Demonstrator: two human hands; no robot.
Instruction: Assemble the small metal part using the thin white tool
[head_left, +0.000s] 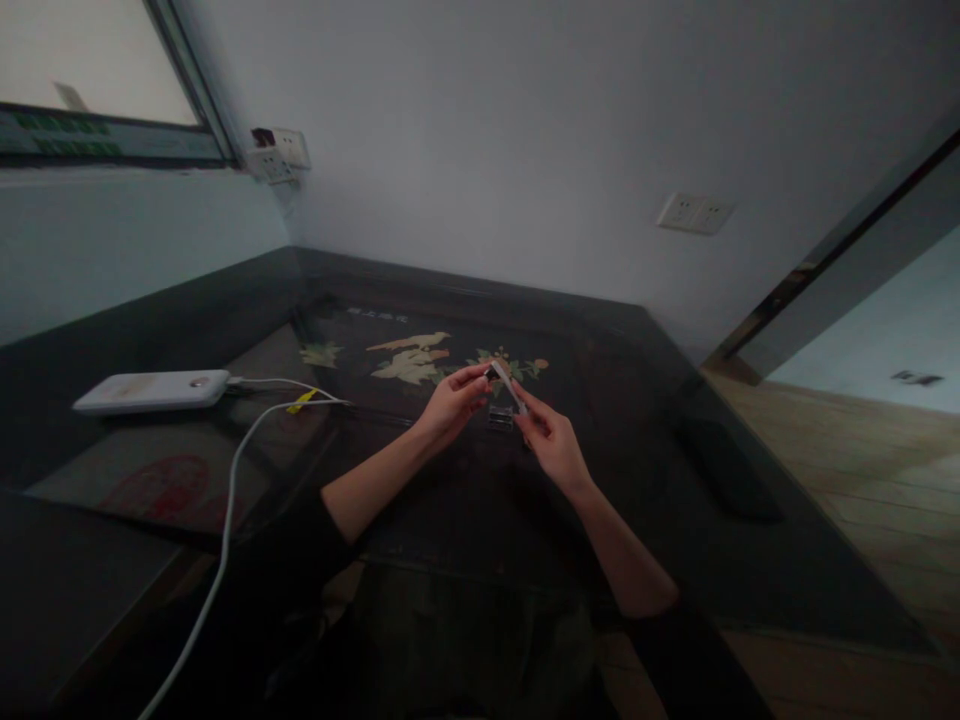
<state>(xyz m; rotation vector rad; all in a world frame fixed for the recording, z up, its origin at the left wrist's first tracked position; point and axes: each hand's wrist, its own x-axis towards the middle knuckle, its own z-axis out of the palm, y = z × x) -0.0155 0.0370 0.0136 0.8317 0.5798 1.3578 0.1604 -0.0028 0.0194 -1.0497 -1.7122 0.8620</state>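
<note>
Above the dark table (600, 400), my two hands meet on a thin pale strip (508, 382) that slants down to the right. The fingers of my left hand (452, 402) pinch its upper end, where a small dark piece (491, 373) shows at the fingertips. My right hand (553, 437) is closed on the lower end, thumb and fingers together. Just below the strip, between the hands, is a small shiny rectangular piece (500, 418); whether it lies on the table or hangs from the fingers I cannot tell. The strip's exact kind is too small to make out.
A white power bank (154, 391) lies at the left, with a white cable (231, 490) running towards me and a yellow tag (302, 401) beside it. A dark flat object (727, 468) lies at the right. Wall sockets (695, 213) are behind the table.
</note>
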